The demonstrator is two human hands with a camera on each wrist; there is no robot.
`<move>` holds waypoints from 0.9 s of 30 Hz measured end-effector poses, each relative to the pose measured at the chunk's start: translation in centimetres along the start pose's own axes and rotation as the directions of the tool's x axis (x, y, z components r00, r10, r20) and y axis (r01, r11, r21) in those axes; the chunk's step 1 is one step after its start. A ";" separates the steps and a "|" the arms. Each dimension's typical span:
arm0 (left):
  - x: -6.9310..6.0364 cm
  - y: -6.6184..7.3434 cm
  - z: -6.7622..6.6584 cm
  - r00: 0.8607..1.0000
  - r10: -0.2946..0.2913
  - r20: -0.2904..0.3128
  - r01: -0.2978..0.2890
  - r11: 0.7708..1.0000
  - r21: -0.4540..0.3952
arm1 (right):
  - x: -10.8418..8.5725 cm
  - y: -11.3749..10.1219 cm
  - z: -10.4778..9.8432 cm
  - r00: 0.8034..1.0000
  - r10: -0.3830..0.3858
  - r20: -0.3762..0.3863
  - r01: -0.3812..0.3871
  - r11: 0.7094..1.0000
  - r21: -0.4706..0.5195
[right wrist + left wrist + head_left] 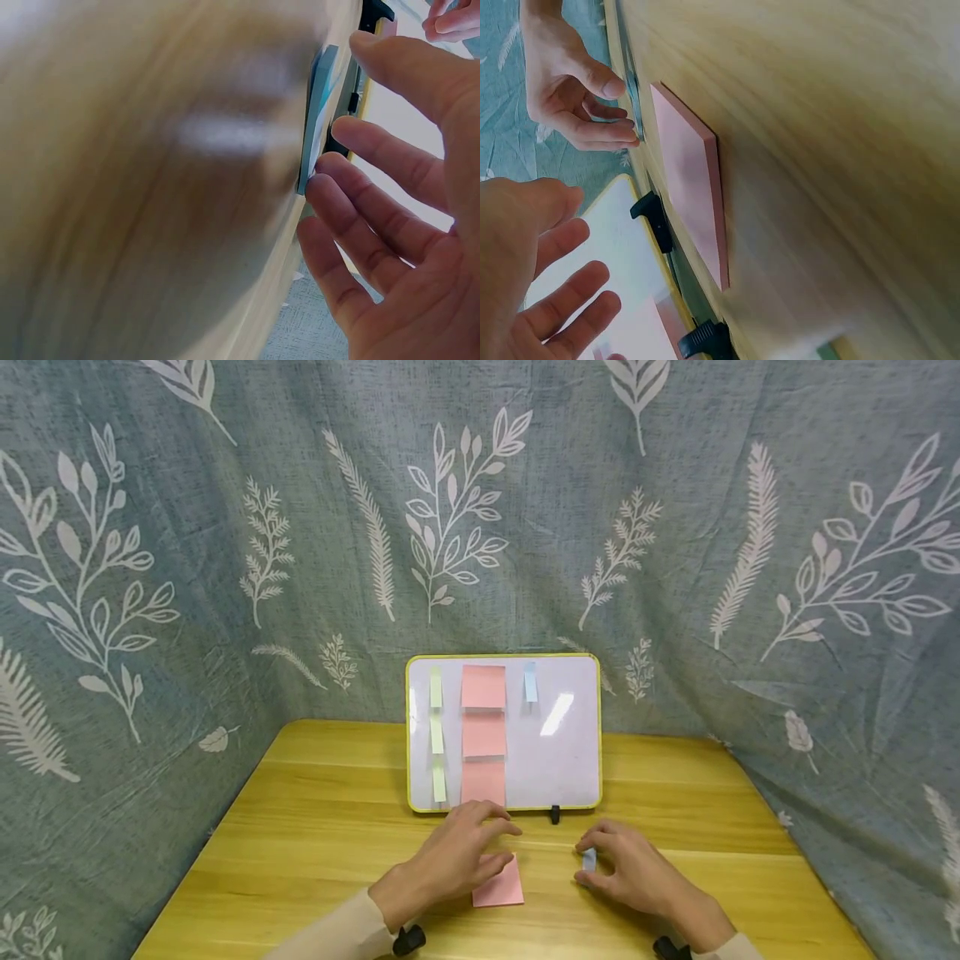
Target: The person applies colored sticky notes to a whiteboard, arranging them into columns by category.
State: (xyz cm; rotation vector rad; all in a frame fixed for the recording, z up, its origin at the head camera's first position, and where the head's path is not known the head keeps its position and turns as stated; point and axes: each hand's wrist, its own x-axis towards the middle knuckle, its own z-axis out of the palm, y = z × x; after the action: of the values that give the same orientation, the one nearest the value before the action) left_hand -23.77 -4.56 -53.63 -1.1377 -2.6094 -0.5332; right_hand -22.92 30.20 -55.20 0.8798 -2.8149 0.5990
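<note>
My left hand (pixel 459 853) hovers over the near-left edge of a pink sticky note pad (pixel 504 892) on the table. Its fingers are spread and hold nothing. In the left wrist view, the thick pink pad (pixel 686 180) lies flat, apart from that hand. My right hand (pixel 637 875) is at a narrow blue sticky note pad (pixel 589 860), thumb on the near side and fingers on the far side. The right wrist view shows the blue pad (pixel 316 120) flat on the wood, with loosely bent fingertips (pixel 327 163) close to its end; whether they touch it is unclear.
A yellow-framed whiteboard (pixel 566 768) stands at the back on black feet. It bears a column of green strips (pixel 437 733), a column of pink notes (pixel 483 733) and one blue strip (pixel 530 683) at upper right. A leaf-patterned curtain (pixel 465 527) hangs behind the wooden table (pixel 315 827).
</note>
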 end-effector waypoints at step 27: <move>2.4 2.3 1.6 0.992 0.069 0.104 -0.070 0.998 0.005 | -0.1 0.4 -0.9 0.997 -0.061 0.051 0.057 0.996 0.072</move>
State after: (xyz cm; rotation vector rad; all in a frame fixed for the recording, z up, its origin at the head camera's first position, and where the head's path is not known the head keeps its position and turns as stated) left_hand -23.73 -0.87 -53.65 -1.2812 -2.6445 -0.4601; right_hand -23.03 30.95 -54.50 1.0018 -2.8187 0.6808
